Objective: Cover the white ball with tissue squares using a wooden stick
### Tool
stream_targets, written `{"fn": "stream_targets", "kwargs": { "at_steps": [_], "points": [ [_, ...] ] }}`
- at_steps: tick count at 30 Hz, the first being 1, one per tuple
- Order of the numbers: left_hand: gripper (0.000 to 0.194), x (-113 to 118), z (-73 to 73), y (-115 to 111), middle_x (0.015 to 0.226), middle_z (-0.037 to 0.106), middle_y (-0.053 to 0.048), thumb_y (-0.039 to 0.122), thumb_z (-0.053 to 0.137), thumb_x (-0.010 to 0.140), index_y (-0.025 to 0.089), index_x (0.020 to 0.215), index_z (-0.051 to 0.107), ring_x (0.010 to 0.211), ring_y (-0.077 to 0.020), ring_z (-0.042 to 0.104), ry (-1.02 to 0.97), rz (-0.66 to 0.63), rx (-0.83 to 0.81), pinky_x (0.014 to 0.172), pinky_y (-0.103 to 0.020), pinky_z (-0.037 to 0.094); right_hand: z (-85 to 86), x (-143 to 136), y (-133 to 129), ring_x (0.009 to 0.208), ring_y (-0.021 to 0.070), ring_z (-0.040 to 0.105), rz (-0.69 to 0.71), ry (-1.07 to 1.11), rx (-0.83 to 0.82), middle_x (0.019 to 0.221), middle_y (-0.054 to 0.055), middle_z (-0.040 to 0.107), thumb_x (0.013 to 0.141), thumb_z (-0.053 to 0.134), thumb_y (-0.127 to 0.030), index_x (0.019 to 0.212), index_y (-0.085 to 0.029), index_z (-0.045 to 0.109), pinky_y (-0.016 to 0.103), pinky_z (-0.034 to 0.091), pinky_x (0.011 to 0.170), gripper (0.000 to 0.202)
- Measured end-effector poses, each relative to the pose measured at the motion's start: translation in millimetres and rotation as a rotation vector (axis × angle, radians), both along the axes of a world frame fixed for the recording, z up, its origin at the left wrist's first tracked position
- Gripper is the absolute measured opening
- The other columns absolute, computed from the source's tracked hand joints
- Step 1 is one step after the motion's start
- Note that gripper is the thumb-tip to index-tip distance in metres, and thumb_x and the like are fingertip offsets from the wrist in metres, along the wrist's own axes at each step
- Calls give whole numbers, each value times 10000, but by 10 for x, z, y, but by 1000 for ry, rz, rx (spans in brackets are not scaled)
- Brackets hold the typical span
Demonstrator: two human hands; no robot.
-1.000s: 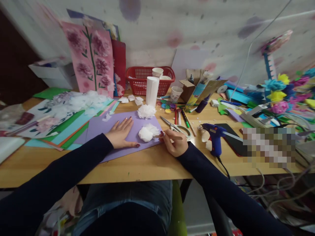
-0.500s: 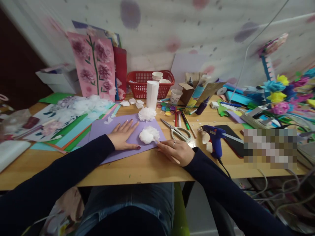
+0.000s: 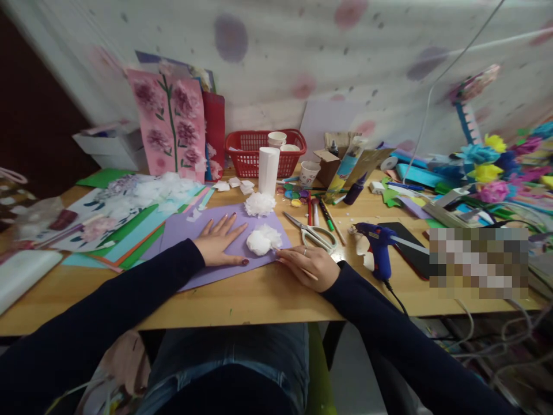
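Note:
My left hand (image 3: 220, 239) lies flat with spread fingers on a purple paper sheet (image 3: 190, 276). To its right, a round white tissue-paper puff (image 3: 259, 242) rests on the sheet, and a ruffled white paper flower (image 3: 260, 204) sits just beyond. My right hand (image 3: 309, 265) is closed in a pinch at the sheet's right edge. From its fingers a thin wooden stick (image 3: 311, 276) extends, its tip close to the puff; whether they touch is unclear. Scissors (image 3: 317, 235) with pale handles lie beyond my right hand.
A blue glue gun (image 3: 380, 248) with a trailing cord lies to the right. Behind the sheet stand a white paper roll (image 3: 268, 173), a red basket (image 3: 242, 164) and a paper cup (image 3: 309, 174). Markers (image 3: 326, 214) lie near the scissors. Coloured papers (image 3: 138, 242) are stacked at left.
The camera view has shifted slightly. Both hands stay in nearly the same places, with the stick still in my right hand beside the puff.

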State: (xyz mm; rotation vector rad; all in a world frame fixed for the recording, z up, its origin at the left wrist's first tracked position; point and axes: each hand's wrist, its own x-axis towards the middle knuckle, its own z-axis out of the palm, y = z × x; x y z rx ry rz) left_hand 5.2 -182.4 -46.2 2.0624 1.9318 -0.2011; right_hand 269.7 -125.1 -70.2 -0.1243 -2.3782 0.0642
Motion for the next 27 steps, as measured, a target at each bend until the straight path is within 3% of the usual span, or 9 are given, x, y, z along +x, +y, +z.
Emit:
{"fn": "stream_targets", "kwargs": {
  "at_steps": [27],
  "points": [
    [1035,-27,-64,6,1591,-56,-183,811,420,732,214,1530,139,1469,-354,-52,4,5,13,1140,-566,31,32,-25,-15,723,180,724,-53,43,-44,862,116,755,937,519,-159,1031,-117,649,262,575,632,165]
  ]
}}
